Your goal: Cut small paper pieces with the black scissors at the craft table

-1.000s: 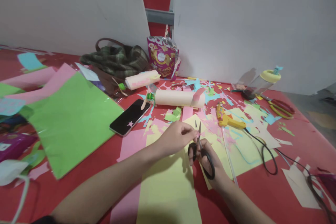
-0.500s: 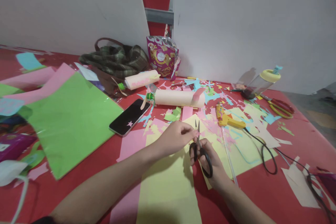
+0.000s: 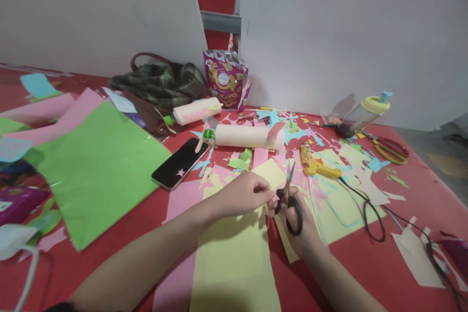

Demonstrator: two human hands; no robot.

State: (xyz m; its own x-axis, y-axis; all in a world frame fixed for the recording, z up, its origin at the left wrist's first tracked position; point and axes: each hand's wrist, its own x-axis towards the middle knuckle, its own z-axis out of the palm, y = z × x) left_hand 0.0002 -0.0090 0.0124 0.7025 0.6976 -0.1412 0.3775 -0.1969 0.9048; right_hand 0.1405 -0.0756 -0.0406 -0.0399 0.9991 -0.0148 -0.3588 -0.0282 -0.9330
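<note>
My right hand (image 3: 302,234) grips black-handled scissors (image 3: 290,198), fingers through the loops, blades pointing up and away. My left hand (image 3: 244,194) is closed in a pinch just left of the scissors, holding a tiny pink paper piece (image 3: 272,201) that touches the handles. Both hands hover over a yellow paper sheet (image 3: 234,263) and a pink sheet (image 3: 179,204) on the red table (image 3: 365,263).
A phone (image 3: 180,163) lies left of the hands beside a large green sheet (image 3: 95,165). Two paper-wrapped bottles (image 3: 248,136), a yellow glue gun (image 3: 316,165) with black cord, red-and-yellow scissors (image 3: 389,148), a snack bag (image 3: 224,78), a plaid bag (image 3: 161,83) and scattered paper scraps lie beyond.
The scissors have moved right and tilted, their blades now leaning right. My left hand has dropped slightly and stays pinched on the pink piece.
</note>
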